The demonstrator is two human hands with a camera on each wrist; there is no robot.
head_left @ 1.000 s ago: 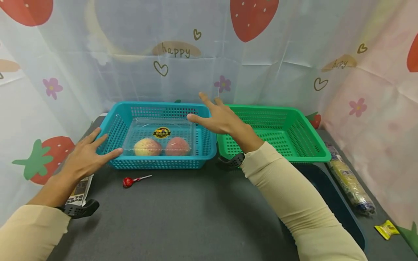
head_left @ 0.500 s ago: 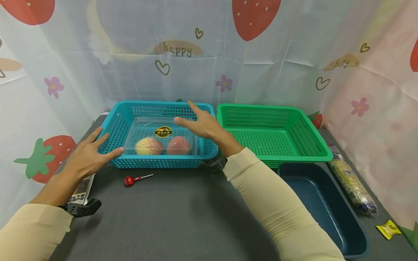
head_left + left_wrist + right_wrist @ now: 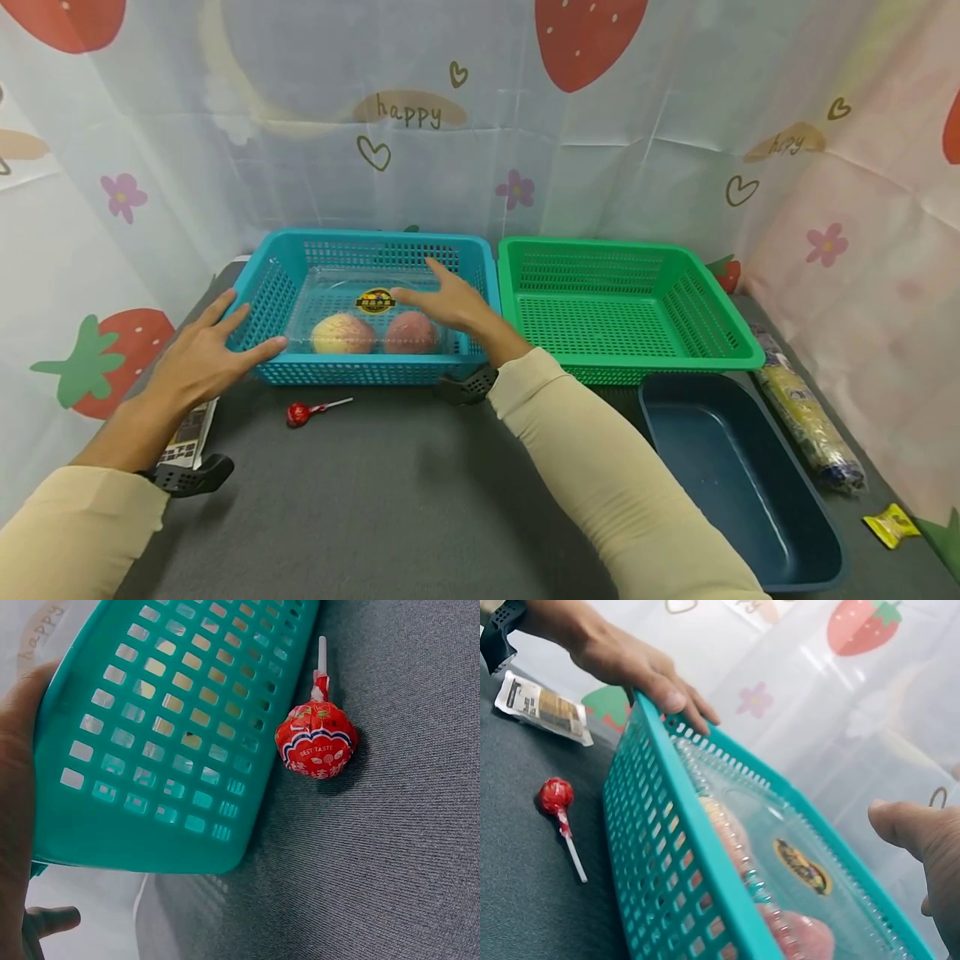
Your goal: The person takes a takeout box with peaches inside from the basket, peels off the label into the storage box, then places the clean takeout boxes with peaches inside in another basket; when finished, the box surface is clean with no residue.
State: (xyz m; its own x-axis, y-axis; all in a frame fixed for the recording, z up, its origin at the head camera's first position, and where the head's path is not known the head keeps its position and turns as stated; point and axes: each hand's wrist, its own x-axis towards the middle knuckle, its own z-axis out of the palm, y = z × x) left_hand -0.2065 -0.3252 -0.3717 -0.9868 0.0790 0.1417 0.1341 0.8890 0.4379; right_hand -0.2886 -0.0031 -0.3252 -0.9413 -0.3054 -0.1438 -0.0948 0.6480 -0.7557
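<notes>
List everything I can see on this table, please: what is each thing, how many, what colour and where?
basket: one, teal, back left of the table
clear box: one, see-through with a round sticker, inside the teal basket
fruits: two, pinkish-yellow, inside the clear box
green basket: one, back right, beside the teal one
tray: one, dark blue, front right
lollipop: one, red wrapper, in front of the teal basket
packet: one, printed, under the left wrist
long wrapped pack: one, yellowish, right edge
small wrapper: one, yellow, front right corner
left hand: fingers straight, on the teal basket's left corner
right hand: open, over the clear box
</notes>
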